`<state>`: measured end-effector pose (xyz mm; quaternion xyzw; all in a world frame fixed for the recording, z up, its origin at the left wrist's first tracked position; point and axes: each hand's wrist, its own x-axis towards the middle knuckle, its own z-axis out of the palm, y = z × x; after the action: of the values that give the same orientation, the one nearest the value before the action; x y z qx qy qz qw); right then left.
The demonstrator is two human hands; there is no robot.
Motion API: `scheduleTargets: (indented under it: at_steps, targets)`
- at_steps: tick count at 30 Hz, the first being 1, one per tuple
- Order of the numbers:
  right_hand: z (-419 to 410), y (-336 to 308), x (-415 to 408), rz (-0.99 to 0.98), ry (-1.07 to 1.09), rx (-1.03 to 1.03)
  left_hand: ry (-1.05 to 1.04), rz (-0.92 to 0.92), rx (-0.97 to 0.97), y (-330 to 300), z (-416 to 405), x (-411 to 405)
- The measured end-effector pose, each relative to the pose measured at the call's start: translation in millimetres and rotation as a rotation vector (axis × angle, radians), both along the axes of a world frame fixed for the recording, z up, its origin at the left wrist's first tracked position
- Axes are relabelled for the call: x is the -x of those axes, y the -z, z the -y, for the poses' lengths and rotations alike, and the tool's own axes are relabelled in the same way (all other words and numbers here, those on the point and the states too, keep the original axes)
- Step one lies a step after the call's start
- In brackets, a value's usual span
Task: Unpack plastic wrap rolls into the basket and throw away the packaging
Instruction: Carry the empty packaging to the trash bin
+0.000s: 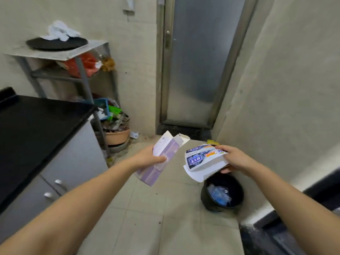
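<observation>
My left hand [150,157] grips a long purple cardboard box [161,161] with its end flaps open, held tilted over the floor. My right hand [232,159] holds a white and blue printed box [202,159] with an open white flap hanging down, just above a dark round trash bin [222,193]. The bin stands on the tiled floor against the right wall and has blue plastic inside. No plastic wrap rolls and no basket are in view.
A black countertop [36,129] over grey cabinets is on the left. Behind it a metal shelf rack [77,70] holds a black tray with a white cloth, bags and a clay pot. A frosted glass door [200,61] is shut ahead.
</observation>
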<state>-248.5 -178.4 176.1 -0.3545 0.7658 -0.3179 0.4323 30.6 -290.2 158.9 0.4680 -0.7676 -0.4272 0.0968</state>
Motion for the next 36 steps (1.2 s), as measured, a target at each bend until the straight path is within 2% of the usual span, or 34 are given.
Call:
scheduleTargets:
  at_steps: [8,15,19,22,26,29,33,36]
  targets:
    - [-29.9,48.3,136.2,0.034,0.186,-0.096,0.161,0.053,-0.161,52.7,43.5,162.9]
    - [17.4,105.3,246.4,0.043,0.241,-0.212,0.205,0.161,-0.196,121.2,108.3,294.7]
    - [47.8,155.6,287.1,-0.04,0.214,-0.295,0.184,0.197,-0.332,166.2,125.2,358.8]
    - [58.5,217.1,305.1,-0.064,0.152,-0.389,0.113,0.228,-0.45,222.3,119.9,397.2]
    - [72.6,335.1,320.6,-0.015,0.318,-0.429,0.06,0.329,-0.518,335.2,112.4,443.0]
    - [85.1,431.4,326.5,-0.001,0.36,-0.444,0.025,0.387,-0.537,428.0,111.2,471.3]
    - [94.2,540.7,328.5,0.002,0.337,-0.444,-0.011,0.454,-0.527,539.4,103.9,503.0]
    - [93.8,594.0,325.3,-0.017,0.256,-0.539,-0.007,0.527,-0.55,599.3,94.6,515.8]
